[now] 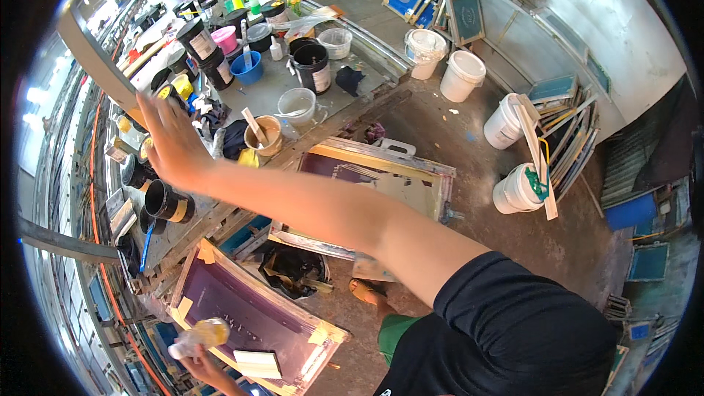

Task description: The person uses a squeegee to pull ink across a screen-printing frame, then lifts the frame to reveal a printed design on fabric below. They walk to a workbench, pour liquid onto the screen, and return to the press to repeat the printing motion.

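Clear bottle is held in the left hand, low at lower left, above the purple framed screen. Fingers are closed round it near its whitish end; exact finger placement is blurred. Bottle is tilted well off upright, whitish end toward lower left, yellowish end toward upper right. Whether it is capped cannot be told.

Right hand is stretched out across the worktable, fingers extended and a bit apart, nothing seen in the palm. Grey metal bar is right by the fingertips; contact cannot be confirmed.

Handling, judged by eye: bottle is probably light, thin-walled plastic, easily dented by a hard squeeze. Yellowish part is likely liquid, so weight may be shifted by tilting. Wall could get slippery if wetted. Best taken round the middle of the body, light pressure, thumb opposite fingers; whitish end is better left uncovered.

White block is lying on the screen, just beside the bottle in view; it looks rigid and is best gripped by its long edges.
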Tool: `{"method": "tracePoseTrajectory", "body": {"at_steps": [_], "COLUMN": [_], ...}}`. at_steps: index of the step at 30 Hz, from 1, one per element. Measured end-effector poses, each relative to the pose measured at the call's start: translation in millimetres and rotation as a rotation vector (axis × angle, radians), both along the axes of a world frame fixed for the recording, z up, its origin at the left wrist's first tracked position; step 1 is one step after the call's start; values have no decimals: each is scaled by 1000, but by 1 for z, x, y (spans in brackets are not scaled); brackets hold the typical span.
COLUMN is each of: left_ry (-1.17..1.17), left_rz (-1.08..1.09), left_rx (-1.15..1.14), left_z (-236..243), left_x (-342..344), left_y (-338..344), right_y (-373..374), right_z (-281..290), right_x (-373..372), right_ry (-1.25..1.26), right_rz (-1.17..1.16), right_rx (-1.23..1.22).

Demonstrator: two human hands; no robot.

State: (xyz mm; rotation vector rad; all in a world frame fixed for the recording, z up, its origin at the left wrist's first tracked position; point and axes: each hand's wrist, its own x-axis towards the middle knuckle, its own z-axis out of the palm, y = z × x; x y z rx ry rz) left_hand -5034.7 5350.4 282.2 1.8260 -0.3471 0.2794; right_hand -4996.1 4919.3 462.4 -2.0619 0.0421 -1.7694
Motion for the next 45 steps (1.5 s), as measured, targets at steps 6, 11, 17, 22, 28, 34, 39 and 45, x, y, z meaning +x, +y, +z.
{"method": "tracePoseTrajectory", "body": {"at_steps": [6, 11, 17, 22, 28, 34, 39, 45], "left_ry": [284, 91, 115, 136, 360, 355, 954, 922], "left_rz": [-340, -690, -1172, -1484, -938, 368, 388, 572], "left_rx": [-9, 167, 34, 25, 98, 254, -176, -347], "left_z": [13, 22, 48, 51, -57, -253, -306, -313], "left_x": [-216, -380, -542, -609, -565, -428, -385, -366], "left_y": [-108, -243, -370, -421, -424, -334, -320, -327], "right_y": [38, 17, -33, -49, -81, -145, -218, -283], "right_z": [-132, -164, -175, -159, -179, -182, -162, -148], "right_x": [-308, -558, -747, -838, -855, -833, -787, -708], "right_ry": [745, 944, 877, 818, 741, 783, 847, 856], "right_rz": [865, 479, 4, -325, -269, -54, 81, 266], "right_rx": [262, 388, 513, 448, 674, 749, 714, 740]}}
